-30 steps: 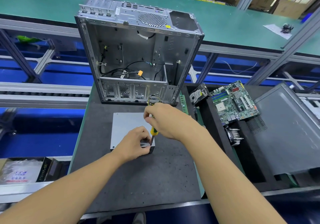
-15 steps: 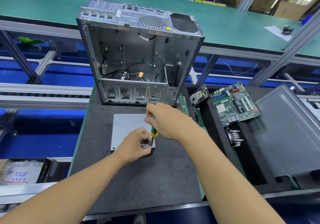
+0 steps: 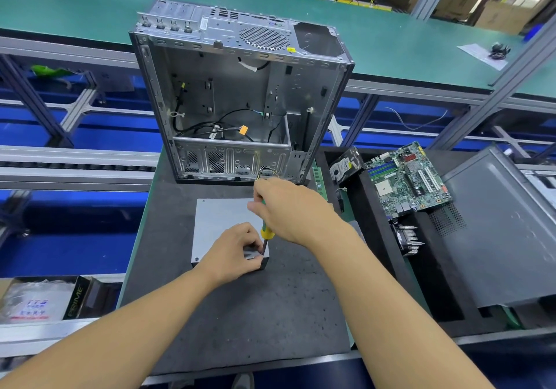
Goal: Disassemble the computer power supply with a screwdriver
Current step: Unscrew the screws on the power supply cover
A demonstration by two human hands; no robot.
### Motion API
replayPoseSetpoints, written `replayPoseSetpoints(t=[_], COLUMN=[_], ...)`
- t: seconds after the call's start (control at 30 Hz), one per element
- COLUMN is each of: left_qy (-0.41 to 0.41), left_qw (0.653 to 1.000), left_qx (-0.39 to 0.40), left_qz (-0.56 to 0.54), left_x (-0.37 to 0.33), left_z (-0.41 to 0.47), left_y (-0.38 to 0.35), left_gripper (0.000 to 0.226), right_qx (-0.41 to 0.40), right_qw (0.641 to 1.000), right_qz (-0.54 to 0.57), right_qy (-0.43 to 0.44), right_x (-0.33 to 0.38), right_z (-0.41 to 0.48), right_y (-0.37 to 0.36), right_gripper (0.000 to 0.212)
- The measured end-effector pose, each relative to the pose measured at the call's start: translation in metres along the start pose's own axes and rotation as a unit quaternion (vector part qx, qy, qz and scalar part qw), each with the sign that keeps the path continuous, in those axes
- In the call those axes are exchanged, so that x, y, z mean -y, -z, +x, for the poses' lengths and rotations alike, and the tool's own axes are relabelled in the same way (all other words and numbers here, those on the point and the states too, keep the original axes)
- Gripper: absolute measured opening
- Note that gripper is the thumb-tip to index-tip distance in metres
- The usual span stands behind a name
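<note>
Here the screwdriver point(image 3: 266, 233) meets the power supply point(image 3: 221, 223) at its near-right corner.

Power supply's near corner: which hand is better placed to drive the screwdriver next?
Right. The right hand grips the screwdriver, tip down at that corner of the power supply; the left hand grips the corner, steadying it.

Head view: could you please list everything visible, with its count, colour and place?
mat: one, black, centre foreground
computer case: one, silver, open, mat's far end
power supply: one, grey, on the mat
screwdriver: one, green and yellow handle, upright at the supply's near right corner
motherboard: one, green, right of the mat
hard drive: one, black, left of the motherboard
side panel: one, grey, far right
left hand: one, grips the supply's near corner
right hand: one, grips the screwdriver handle
</note>
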State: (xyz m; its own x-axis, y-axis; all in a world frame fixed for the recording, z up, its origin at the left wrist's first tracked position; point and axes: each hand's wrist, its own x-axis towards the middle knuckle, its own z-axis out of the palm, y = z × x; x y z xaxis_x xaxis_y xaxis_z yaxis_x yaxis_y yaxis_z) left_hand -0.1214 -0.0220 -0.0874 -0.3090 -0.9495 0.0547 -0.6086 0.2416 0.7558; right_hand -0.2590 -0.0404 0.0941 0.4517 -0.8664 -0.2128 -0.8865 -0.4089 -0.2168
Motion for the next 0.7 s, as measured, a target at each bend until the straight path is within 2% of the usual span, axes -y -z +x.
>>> replayPoseSetpoints(t=[0.1,0.23,0.37,0.43,0.57,0.67,0.7], left_qy=[0.004,0.007,0.009,0.012,0.022,0.03,0.033], left_qw=[1.0,1.0,1.0,1.0,1.0,0.999,0.999], left_qx=[0.003,0.004,0.004,0.003,0.009,0.009,0.008], left_qz=[0.004,0.009,0.004,0.003,-0.004,-0.014,-0.017], left_x=[-0.0003,-0.002,-0.0038,-0.0045,-0.0048,-0.005,-0.0052], left_z=[-0.0003,0.0004,0.0002,0.0001,-0.0001,0.0001,0.0001], left_y=[0.0008,0.0018,0.0029,0.0031,0.0036,0.0038,0.0034], left_gripper=[0.031,0.03,0.028,0.023,0.028,0.033,0.032], right_qx=[0.008,0.033,0.06,0.042,-0.013,-0.012,0.001], right_qw=[0.999,0.998,0.997,0.999,0.998,0.999,1.0], right_qz=[0.037,0.052,0.055,0.02,-0.062,-0.033,-0.014], right_qy=[0.001,0.01,0.008,0.012,0.005,0.011,0.009], right_x=[-0.0003,-0.002,-0.0034,-0.0022,-0.0028,-0.0035,-0.0035], right_z=[0.0006,-0.0013,-0.0037,-0.004,-0.0018,-0.0013,-0.0012], right_y=[0.0005,0.0048,0.0056,0.0048,0.0015,-0.0002,0.0004], right_gripper=[0.003,0.023,0.02,0.011,0.019,0.003,0.007])
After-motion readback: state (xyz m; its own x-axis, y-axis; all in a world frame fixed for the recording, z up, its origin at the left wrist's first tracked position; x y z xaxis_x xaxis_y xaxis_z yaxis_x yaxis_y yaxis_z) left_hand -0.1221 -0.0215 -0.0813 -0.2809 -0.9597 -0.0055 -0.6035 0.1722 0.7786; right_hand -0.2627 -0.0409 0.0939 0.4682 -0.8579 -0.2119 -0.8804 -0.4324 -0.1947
